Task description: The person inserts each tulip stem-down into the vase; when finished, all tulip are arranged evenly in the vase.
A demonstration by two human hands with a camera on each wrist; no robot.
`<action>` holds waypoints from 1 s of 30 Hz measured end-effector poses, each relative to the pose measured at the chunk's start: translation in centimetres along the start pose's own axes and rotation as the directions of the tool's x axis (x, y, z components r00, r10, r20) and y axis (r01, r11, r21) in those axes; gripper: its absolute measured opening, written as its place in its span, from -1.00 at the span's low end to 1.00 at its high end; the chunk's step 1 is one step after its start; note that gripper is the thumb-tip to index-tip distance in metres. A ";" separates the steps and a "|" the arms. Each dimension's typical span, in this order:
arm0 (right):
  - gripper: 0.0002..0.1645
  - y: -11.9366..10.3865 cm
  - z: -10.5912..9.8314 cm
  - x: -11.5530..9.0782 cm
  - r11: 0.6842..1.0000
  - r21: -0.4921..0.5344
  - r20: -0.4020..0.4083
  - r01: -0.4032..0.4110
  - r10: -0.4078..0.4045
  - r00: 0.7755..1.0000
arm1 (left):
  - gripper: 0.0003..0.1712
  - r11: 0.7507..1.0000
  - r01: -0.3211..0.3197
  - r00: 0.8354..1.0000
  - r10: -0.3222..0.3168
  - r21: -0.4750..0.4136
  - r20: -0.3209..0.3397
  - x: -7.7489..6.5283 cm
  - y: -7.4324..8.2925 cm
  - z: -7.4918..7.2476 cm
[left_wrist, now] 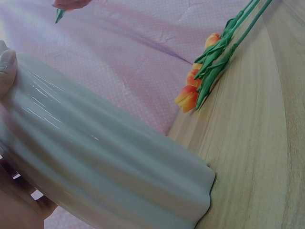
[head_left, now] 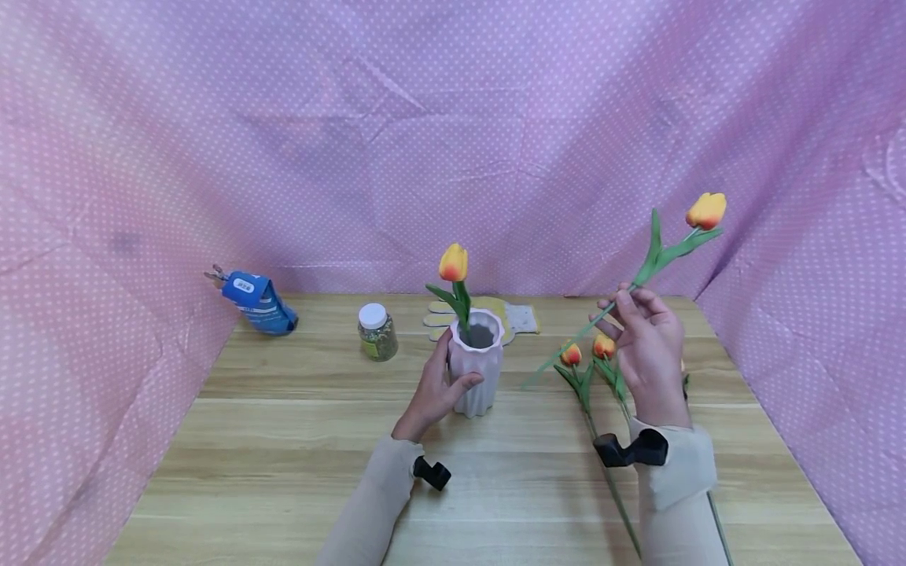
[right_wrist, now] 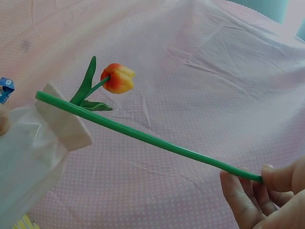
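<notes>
A white fluted vase [head_left: 477, 373] stands upright on the table, and one yellow-orange tulip [head_left: 454, 263] rises from its mouth. My left hand [head_left: 435, 391] grips the vase from its left side, thumb across the front, as the left wrist view also shows. Off to the right, my right hand [head_left: 650, 358] pinches the green stem [right_wrist: 143, 137] of another tulip [head_left: 706, 211] between thumb and fingers. This tulip is raised above the table, its bloom up to the right. Its bare stem end slants down toward the vase, apart from it in the head view.
Several more tulips [left_wrist: 188, 98] lie on the table [head_left: 283, 472] at the right, partly under my right forearm. A white-capped jar [head_left: 378, 334] and a blue pouch [head_left: 263, 304] stand left. Behind the vase lies a yellow-and-grey glove [head_left: 522, 318]. Pink dotted cloth [head_left: 453, 141] surrounds the table.
</notes>
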State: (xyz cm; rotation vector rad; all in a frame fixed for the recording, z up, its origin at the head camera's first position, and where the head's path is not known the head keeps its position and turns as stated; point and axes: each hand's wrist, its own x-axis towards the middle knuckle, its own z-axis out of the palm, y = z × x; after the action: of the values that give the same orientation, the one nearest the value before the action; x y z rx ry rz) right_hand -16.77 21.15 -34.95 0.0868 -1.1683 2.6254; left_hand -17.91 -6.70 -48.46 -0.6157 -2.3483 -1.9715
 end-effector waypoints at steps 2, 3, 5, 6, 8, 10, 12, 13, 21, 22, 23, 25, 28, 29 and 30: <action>-0.84 0.0 0.4 0.2 1.000 0.014 -0.009 0.009 -0.009 1.000 | 0.11 1.000 0.000 1.000 0.000 0.000 0.001 0.0 0.0 0.0; -0.84 -0.1 0.6 0.2 1.000 0.022 -0.012 0.012 -0.011 1.000 | 0.11 1.000 0.004 1.000 -0.004 0.001 0.000 0.0 0.0 0.0; -0.84 -0.1 0.9 0.4 0.999 0.029 -0.020 0.019 -0.019 1.000 | 0.11 1.000 0.000 1.000 0.000 0.000 -0.001 0.0 0.0 0.0; -0.86 -0.1 1.0 0.4 0.999 0.034 -0.024 0.020 -0.019 1.000 | 0.12 1.000 -0.001 1.000 0.001 0.001 -0.002 0.0 0.0 0.0; -0.88 -0.1 1.3 0.5 0.999 0.044 -0.032 0.024 -0.022 0.999 | 0.12 1.000 -0.004 1.000 0.004 0.004 -0.004 0.0 0.0 0.0; -0.92 -0.1 1.6 0.6 0.999 0.043 -0.042 0.030 -0.028 0.999 | 0.12 1.000 -0.005 1.000 0.005 0.006 -0.006 0.0 0.0 0.0; -0.94 -0.1 1.8 0.7 0.998 0.051 -0.045 0.035 -0.032 0.998 | 0.11 1.000 -0.004 1.000 0.004 0.007 -0.005 0.0 0.0 0.0; -0.94 -0.1 1.9 0.7 0.998 0.052 -0.049 0.039 -0.036 0.998 | 0.11 1.000 -0.005 1.000 0.005 0.006 -0.004 0.0 0.0 0.0; -0.97 0.4 2.6 1.1 0.995 0.071 -0.093 0.072 -0.065 0.994 | 0.10 1.000 -0.009 1.000 0.009 0.005 -0.002 0.0 0.1 0.0; -0.98 0.5 2.7 1.2 0.994 0.076 -0.099 0.077 -0.069 0.993 | 0.10 1.000 -0.007 1.000 0.007 0.006 -0.003 0.0 0.1 0.0; -0.97 0.6 2.8 1.3 0.994 0.073 -0.102 0.083 -0.075 0.992 | 0.10 1.000 -0.005 1.000 0.005 0.006 -0.003 0.0 0.1 0.0; -0.96 0.8 2.9 1.4 0.993 0.075 -0.104 0.093 -0.085 0.991 | 0.10 1.000 0.000 1.000 0.000 0.008 -0.004 0.0 0.1 0.0; -0.95 1.0 3.1 1.5 0.992 0.077 -0.102 0.096 -0.088 0.991 | 0.10 1.000 -0.004 1.000 0.004 0.003 -0.003 0.0 0.1 0.0; -0.95 1.1 3.2 1.5 0.993 0.070 -0.100 0.097 -0.090 0.991 | 0.10 1.000 -0.006 1.000 0.006 0.002 -0.004 0.0 0.1 0.0; -0.94 1.2 3.3 1.6 0.993 0.070 -0.100 0.099 -0.092 0.991 | 0.10 1.000 -0.007 1.000 0.007 0.001 -0.004 0.0 0.1 0.0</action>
State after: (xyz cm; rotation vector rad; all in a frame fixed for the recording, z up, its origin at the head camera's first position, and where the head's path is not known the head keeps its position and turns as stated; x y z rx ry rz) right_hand -18.75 18.28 -33.34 0.0287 -1.0083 2.5585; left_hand -17.90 -6.70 -48.34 -0.6186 -2.3414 -1.9665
